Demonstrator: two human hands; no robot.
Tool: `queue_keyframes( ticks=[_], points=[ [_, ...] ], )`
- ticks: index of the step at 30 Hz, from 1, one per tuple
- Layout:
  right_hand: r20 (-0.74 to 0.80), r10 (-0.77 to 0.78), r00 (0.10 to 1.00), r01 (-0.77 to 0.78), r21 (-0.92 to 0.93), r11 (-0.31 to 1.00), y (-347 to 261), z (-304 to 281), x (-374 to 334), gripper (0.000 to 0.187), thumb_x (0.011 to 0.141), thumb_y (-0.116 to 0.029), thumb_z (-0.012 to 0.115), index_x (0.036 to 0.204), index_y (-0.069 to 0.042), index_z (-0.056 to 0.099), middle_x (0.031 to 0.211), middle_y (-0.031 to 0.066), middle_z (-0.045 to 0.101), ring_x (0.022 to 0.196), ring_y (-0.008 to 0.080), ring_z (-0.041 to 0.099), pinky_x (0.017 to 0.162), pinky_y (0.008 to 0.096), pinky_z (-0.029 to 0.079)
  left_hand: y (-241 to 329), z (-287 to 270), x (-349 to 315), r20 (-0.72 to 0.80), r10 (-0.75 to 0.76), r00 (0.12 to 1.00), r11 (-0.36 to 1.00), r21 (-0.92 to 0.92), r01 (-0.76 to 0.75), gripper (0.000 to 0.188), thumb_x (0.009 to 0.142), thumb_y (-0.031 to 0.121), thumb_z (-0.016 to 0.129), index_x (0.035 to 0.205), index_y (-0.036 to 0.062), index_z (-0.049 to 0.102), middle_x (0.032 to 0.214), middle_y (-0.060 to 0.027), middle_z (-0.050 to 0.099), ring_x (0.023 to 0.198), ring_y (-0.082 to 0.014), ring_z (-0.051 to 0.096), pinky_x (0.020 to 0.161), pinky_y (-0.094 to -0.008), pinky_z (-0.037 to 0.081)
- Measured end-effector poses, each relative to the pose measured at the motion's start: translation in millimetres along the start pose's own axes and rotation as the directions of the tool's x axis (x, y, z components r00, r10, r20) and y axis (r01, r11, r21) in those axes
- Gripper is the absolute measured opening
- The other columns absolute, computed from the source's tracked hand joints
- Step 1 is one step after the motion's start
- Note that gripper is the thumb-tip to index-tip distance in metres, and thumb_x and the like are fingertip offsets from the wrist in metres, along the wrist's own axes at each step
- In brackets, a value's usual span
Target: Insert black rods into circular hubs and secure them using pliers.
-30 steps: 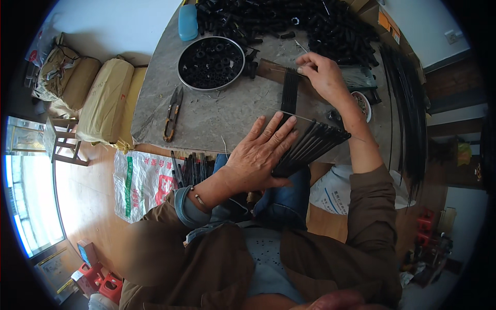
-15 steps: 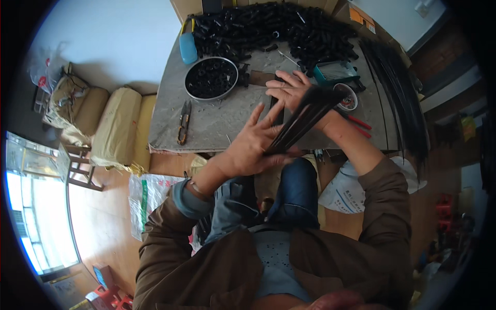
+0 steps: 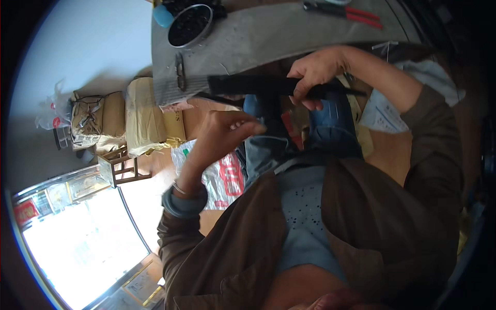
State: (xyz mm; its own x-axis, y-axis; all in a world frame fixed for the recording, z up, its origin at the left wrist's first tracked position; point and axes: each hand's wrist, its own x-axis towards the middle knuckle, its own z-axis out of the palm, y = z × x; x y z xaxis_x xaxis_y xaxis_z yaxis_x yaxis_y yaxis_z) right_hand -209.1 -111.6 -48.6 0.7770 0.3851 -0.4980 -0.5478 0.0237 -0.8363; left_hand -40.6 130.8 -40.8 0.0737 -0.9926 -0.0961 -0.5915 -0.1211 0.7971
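"What carries the things?"
"A grey tabletop (image 3: 263,40) with a curved near edge."
"What's on its left?"
"A round, pale-rimmed bowl (image 3: 211,21), a light-blue object (image 3: 163,16) just left of it, dark pieces (image 3: 219,10) just right, and dark snips (image 3: 180,71) nearer the edge."
"And right?"
"Pliers (image 3: 343,14) on the far side, red handles pointing right."

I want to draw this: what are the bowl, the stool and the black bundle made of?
Bowl: smooth metal, probably; its rim shines. Stool: likely dull wood; brown, squared bars. Bundle: maybe matte plastic, evenly black; too blurred to be sure.
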Motion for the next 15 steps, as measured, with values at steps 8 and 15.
queue_keyframes(
  ticks=[8,15],
  points=[
    [0.032,0.205,0.978,-0.096,-0.806,0.584,11.2,31.3,29.9,0.027,0.080,-0.017,0.064,0.097,0.004,0.066,0.087,0.0146,0.070,0.076,0.0220,0.068,0.070,0.0329,0.052,-22.1,83.4,39.0,0.490,-0.165,0.856,0.875,-0.327,0.356,0.029,0.091,0.021,0.061,0.106,-0.0037,0.063,0.075,-0.0117,0.065,0.062,-0.0166,0.062,0.058,-0.0330,0.049],
    [0.002,-0.213,0.977,0.204,-0.303,0.931,-6.4,78.8,-11.5,0.041,0.081,-0.022,0.069,0.112,0.004,0.063,0.100,0.0116,0.069,0.098,0.0221,0.065,0.084,0.0330,0.050,-37.3,60.2,56.8,0.360,-0.095,0.928,0.823,-0.496,0.276,0.027,0.093,0.023,0.057,0.094,-0.0036,0.064,0.074,-0.0093,0.064,0.062,-0.0171,0.062,0.057,-0.0264,0.050]
  ],
)
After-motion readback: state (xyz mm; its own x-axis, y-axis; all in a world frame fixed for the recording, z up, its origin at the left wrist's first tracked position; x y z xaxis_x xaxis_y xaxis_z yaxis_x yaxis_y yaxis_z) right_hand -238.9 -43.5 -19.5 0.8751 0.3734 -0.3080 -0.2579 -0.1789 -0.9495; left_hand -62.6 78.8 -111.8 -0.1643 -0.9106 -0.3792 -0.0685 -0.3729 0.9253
